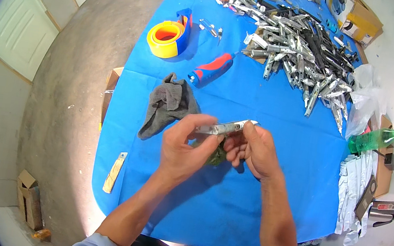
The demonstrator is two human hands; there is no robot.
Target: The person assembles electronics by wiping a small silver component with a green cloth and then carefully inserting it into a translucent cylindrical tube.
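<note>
Metal strip (227, 127): slim, silvery, elongated part, held in the air above the middle of the blue tabletop (275, 151), slightly nearer the front edge than the far one. Judged light, rigid and smooth; its polished faces are likely slippery, its edges possibly sharp. Best taken by the two ends or the narrow sides, as it is now.

Left hand (185, 147): thumb and forefinger pressed together on the strip's left end. Right hand (254, 150): fingertips pinching the right end, remaining fingers curled beneath.

Green object (216, 157): under both hands, mostly covered; kind cannot be told, possibly a cloth or pad.

Grey rag (169, 105): crumpled, soft, just left of the hands, apart from them.

Red-and-blue handled tool (212, 68): lies beyond the rag, toward the far edge; its tip is too small to identify.

Tape rolls (168, 38): yellow, orange and blue, near the far left corner.

Heap of metal parts (300, 57): similar silvery pieces mixed with dark ones, piled at the far right; single pieces blur together.

Green bottle (374, 140): on its side past the right edge, beside a clear plastic bag (366, 98).

Hidden or unclear: the strip's underside and middle section behind the fingers; whether it is one piece or hinged; items at the far edge, bent and cut off by the lens rim.
</note>
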